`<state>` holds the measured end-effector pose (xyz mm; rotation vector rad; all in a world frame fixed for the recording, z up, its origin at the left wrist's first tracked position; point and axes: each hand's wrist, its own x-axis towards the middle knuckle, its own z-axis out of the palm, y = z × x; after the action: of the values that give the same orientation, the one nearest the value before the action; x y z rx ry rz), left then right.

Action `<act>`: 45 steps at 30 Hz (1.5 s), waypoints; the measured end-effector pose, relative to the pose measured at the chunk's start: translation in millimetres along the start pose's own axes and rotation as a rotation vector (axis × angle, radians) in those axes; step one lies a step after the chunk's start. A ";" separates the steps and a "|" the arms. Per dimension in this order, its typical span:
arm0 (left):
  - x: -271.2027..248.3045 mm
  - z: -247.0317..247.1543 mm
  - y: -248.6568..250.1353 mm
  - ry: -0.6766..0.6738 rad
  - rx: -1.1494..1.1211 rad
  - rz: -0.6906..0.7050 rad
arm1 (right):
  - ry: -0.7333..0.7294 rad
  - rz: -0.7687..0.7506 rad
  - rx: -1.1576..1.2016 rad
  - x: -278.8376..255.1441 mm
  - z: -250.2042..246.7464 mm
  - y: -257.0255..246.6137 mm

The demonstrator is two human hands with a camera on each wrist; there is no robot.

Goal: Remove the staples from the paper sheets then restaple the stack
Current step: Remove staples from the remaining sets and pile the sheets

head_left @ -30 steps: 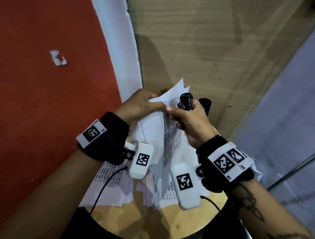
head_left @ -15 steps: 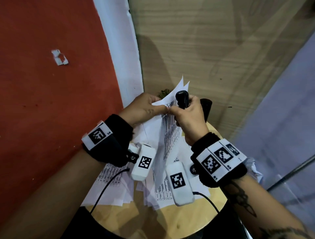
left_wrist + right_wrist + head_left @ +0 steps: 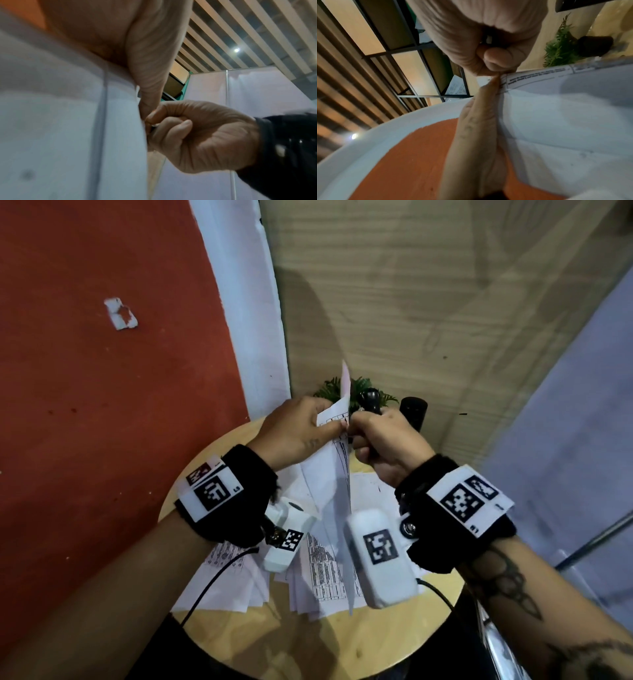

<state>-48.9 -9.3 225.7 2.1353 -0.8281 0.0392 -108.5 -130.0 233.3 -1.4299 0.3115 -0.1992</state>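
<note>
Holding the paper sheets (image 3: 330, 470) lifted above a small round wooden table (image 3: 383, 642), the left hand (image 3: 294, 433) pinches their top corner between thumb and curled fingers. The right hand (image 3: 383, 440) is fisted around a black staple remover (image 3: 371, 402), its fingertips meeting the same corner right beside the left thumb. More printed sheets (image 3: 239, 577) lie spread on the tabletop below, some overhanging its near-left edge; the table's right and front rim stay bare. A small green plant (image 3: 329, 390) and a dark cylinder (image 3: 412, 412) stand at the far edge, against the wood-grain wall. Compared with a second ago, both hands sit higher and further from the body, and the held sheets have turned nearly edge-on. The paper is thin, white, printed with tables.
</note>
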 end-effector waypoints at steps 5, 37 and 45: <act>0.7 2.9 5.9 0.009 -0.060 -0.058 | 0.160 -0.363 -0.286 -7.1 4.7 8.4; 5.3 -27.7 0.8 -0.044 0.121 0.026 | 0.148 -0.517 -0.416 -0.4 -22.9 35.4; 5.3 -49.2 0.1 -0.167 0.135 0.011 | 0.023 -0.395 -0.740 17.8 -30.7 34.0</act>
<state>-32.8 22.7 259.8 2.2844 -0.9575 -0.0813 -103.5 -159.9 194.6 -2.2215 0.1138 -0.4535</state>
